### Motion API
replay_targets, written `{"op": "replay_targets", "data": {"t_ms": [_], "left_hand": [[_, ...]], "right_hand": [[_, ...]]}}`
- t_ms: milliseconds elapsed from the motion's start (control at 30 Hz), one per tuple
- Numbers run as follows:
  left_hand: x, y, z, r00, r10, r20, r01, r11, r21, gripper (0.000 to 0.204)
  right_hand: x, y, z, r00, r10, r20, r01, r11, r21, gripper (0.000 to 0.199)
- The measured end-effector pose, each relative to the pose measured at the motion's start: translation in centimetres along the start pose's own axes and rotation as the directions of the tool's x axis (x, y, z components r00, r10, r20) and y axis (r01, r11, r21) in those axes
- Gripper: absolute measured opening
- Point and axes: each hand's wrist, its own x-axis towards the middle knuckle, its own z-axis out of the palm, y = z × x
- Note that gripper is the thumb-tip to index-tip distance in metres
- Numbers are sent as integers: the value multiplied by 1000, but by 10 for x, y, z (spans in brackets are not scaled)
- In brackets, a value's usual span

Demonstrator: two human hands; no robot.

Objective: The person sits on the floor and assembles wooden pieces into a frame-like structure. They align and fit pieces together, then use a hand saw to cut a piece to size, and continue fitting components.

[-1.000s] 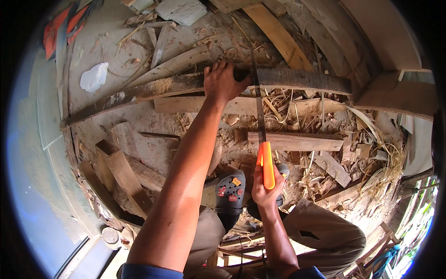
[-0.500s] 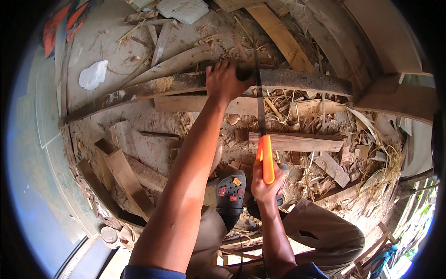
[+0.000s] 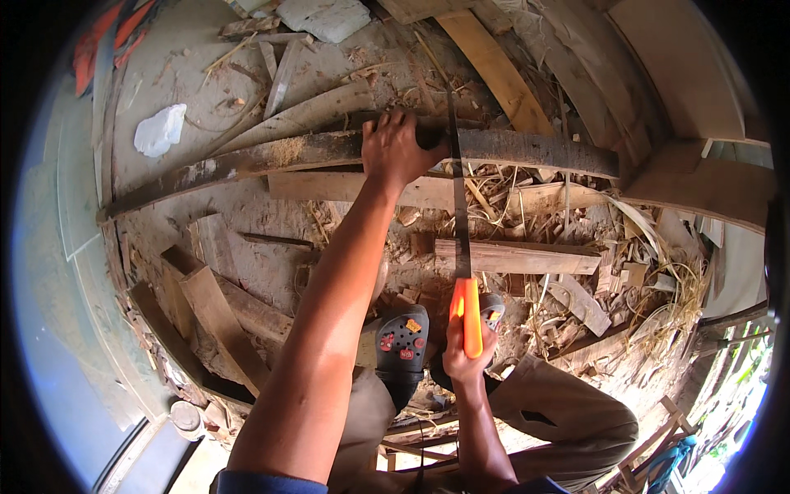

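Note:
A long dark wooden plank (image 3: 543, 152) lies crosswise in front of me, with a patch of sawdust (image 3: 288, 151) on its left part. My left hand (image 3: 395, 152) grips it near the middle, fingers over the far side and thumb out toward the blade. Just right of that thumb, a handsaw's blade (image 3: 462, 222) crosses the plank. Its orange handle (image 3: 471, 317) is held in my closed right hand (image 3: 465, 358), near my shoes. The fingertips of my left hand are partly hidden behind the plank's far edge.
Under the plank lie lighter boards (image 3: 362, 188) and a short wooden block (image 3: 527, 257). Wood shavings (image 3: 658, 309) cover the right side. Hollow wooden pieces (image 3: 218, 317) rest at the left. My dark clogs (image 3: 401, 342) stand between the hands. A white chunk (image 3: 160, 130) sits far left.
My right hand has drawn the saw toward me, so its handle is now nearer my body. My left hand stays in the same place on the plank.

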Motion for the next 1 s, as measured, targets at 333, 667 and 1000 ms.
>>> {"op": "replay_targets", "data": {"t_ms": [333,667,1000], "left_hand": [[-2,2,-3,1000,-8,28,8,1000,10,80],[-6,3,8,990,22,-143,-8,996,94,37],[1,5,8,986,-1,-164,13,997,72,29]], "right_hand": [[5,5,4,997,-74,13,73,997,33,8],[20,10,18,998,38,-59,-32,995,89,12],[58,-1,27,998,67,-19,-65,994,86,22]]}}
